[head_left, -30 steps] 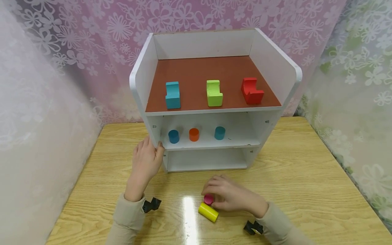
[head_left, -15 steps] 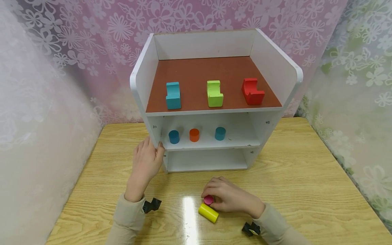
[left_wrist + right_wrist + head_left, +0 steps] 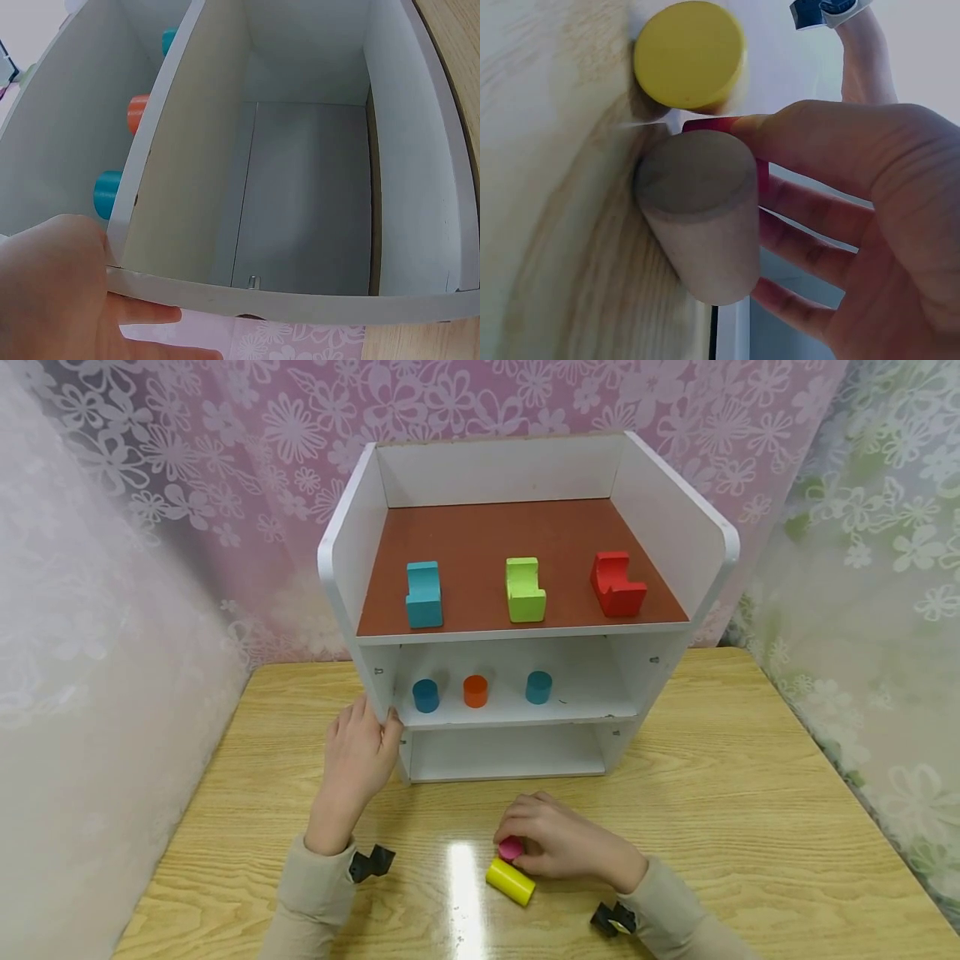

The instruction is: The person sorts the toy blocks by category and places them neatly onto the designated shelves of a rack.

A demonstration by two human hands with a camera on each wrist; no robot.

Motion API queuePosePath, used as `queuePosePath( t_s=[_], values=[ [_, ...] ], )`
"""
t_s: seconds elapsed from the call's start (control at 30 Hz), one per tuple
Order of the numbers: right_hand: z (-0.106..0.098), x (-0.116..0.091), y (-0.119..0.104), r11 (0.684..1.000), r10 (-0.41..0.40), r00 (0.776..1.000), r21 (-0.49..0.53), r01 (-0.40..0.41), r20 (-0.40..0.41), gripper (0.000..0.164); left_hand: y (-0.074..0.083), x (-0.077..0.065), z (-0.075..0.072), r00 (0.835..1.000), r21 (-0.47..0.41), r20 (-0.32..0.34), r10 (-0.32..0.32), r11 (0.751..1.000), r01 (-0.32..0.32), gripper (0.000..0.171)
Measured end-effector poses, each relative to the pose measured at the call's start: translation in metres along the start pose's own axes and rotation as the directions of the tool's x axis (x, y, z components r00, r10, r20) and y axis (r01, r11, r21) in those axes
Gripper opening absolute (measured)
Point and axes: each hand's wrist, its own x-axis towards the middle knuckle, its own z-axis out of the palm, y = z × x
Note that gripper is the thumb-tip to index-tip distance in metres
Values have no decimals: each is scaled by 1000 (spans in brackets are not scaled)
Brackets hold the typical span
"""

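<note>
My left hand (image 3: 358, 752) grips the left side panel of a white shelf unit (image 3: 517, 720), thumb inside and fingers outside. On the table in front, my right hand (image 3: 558, 839) pinches a pink cylinder block (image 3: 511, 848) between thumb and fingers. A yellow cylinder block (image 3: 511, 882) lies on its side right beside it. The right wrist view also has a greyish-brown cylinder (image 3: 701, 217) in front of the pink block, close to the fingers; the hand hides it from the head view. Whether the fingers touch that one, I cannot tell.
Blue (image 3: 426, 696), orange (image 3: 476, 691) and teal (image 3: 538, 687) cylinders stand on the middle shelf. Teal (image 3: 424, 595), green (image 3: 525, 591) and red (image 3: 618, 585) notched blocks sit on the brown top. Flowered curtains (image 3: 480, 397) surround the wooden table (image 3: 750, 793).
My right wrist has shifted slightly to the left, its fingers still at the pink block. The left hand and the blocks stay where they were.
</note>
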Motion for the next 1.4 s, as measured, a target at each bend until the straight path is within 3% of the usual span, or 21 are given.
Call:
queuePosePath(
  t_s=[0.43,0.7,1.0,1.2,1.4],
  values=[
    [-16,7,-5,992,-103,993,-79,98,-59,26,0,1,1,1000,2,3,0,1000,0,46],
    [-36,8,-11,989,-124,991,-85,119,-53,28,-1,0,2,1000,-3,2,-2,1000,2,46],
    [-64,6,-15,978,-188,976,-111,176,-107,33,-1,0,2,1000,-5,-3,0,1000,0,46],
    [-89,3,-16,978,-180,974,-135,161,-141,33,-2,1,2,1000,-9,0,-3,1000,3,47],
    [-111,0,-15,972,-167,958,-203,120,-234,35,-2,0,2,1000,-7,-2,-2,1000,2,46]
  ],
)
